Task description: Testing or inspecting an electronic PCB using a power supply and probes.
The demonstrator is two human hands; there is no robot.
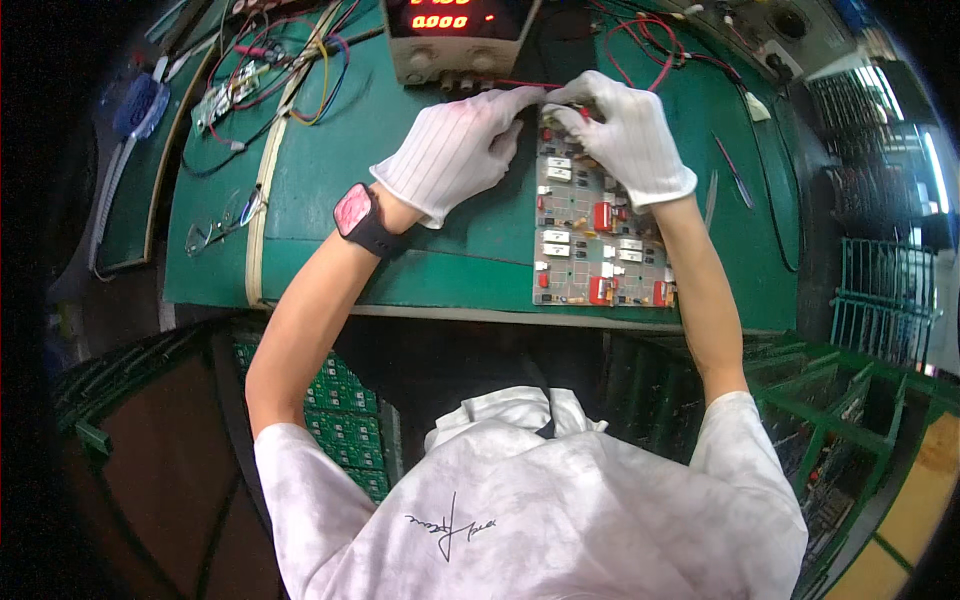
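Observation:
Both my hands wear white striped gloves and meet at the far left corner of a circuit board panel (575,280). The panel lies on the green table and bears red, white and black components. My left hand (455,150) reaches in from the left, its fingers bent and its forefinger stretched to that corner; what its fingertips hold is hidden. Over the panel's far end, my right hand (630,135) is closed in a pinch. Something small and red shows by its fingers, too covered to name. A red wire (515,83) runs from the power supply toward the fingertips.
The power supply (450,65) with lit red digits stands at the back. Tangled wires and a small board (225,100) lie at left, glasses (222,228) nearer. Tweezers (735,172) lie at right. Below the table edge, a rack holds green circuit boards (345,440).

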